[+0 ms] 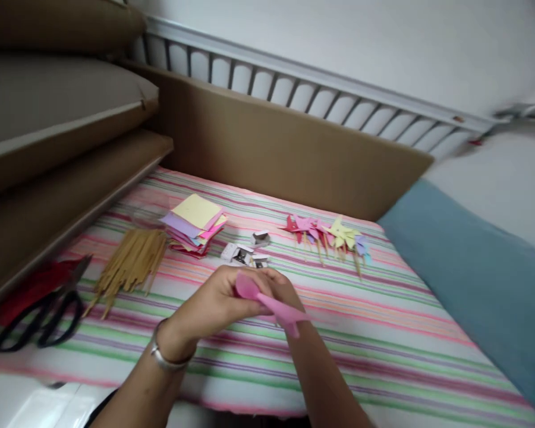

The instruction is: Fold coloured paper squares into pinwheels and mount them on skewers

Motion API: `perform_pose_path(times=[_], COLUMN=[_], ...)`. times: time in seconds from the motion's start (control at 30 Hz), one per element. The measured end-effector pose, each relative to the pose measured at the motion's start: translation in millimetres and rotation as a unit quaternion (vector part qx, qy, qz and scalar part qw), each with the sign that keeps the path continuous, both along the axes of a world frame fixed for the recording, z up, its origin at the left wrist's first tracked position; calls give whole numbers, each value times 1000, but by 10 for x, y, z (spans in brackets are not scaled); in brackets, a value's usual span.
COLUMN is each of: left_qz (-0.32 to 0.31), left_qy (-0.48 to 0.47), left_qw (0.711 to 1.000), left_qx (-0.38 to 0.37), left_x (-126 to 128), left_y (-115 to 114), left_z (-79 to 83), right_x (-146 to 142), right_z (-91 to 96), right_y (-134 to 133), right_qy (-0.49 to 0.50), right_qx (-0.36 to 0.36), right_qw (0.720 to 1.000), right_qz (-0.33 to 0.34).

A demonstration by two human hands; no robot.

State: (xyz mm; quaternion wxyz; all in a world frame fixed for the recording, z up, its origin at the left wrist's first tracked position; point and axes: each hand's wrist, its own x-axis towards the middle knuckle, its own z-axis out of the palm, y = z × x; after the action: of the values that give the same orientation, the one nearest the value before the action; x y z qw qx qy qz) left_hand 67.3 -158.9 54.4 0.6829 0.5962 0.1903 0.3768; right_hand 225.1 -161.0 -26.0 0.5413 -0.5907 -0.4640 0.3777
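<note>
My left hand [225, 300] pinches a folded pink paper pinwheel [283, 312] between thumb and fingers. Its blades curve and stick out to the right, over my right wrist. Right behind it, my right hand [288, 291] is bent inward against the left, fingers curled. The pinwheel and left hand hide most of its grip, so what it holds does not show. Just beyond both hands lie small open white boxes [236, 252] with dark contents. Finished pinwheels [325, 232] in red, pink, yellow and blue, on sticks, lie in a row farther right.
A stack of coloured paper squares [197, 212] sits behind the boxes. Wooden sticks [131, 261] lie in a bundle at left, near black-handled scissors [49, 315] and a red piece [38, 291]. Cardboard [267, 142] stands along the back of the striped cloth [383, 356].
</note>
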Motion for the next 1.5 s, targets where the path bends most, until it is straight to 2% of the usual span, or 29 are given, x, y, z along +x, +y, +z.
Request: perform_pose_path(times=[0.1, 0.2, 0.4, 0.57, 0.73, 0.97, 1.5], left_qz=[-33, -32, 24, 63, 94, 140, 153], left_qy=[52, 99, 107, 64, 34, 18, 27], left_qw=[998, 995, 989, 978, 968, 962, 965], left_qx=[-24, -6, 99, 189, 228, 232, 212], left_x=[125, 263, 309, 277, 256, 268, 260], left_y=[35, 74, 195, 248, 248, 247, 234], left_z=[-158, -331, -521, -560, -566, -572, -575], right_x=[386, 466, 406, 368, 299, 238, 226], right_z=[118, 161, 232, 280, 279, 278, 293], right_y=[-243, -365, -389, -389, -393, -397, -400], right_qy=[98, 202, 162, 153, 111, 152, 140], right_qx=[-39, -47, -49, -47, -10, -6, 9], right_qw=[994, 976, 978, 978, 989, 982, 985], right_qz=[27, 66, 122, 130, 96, 109, 98])
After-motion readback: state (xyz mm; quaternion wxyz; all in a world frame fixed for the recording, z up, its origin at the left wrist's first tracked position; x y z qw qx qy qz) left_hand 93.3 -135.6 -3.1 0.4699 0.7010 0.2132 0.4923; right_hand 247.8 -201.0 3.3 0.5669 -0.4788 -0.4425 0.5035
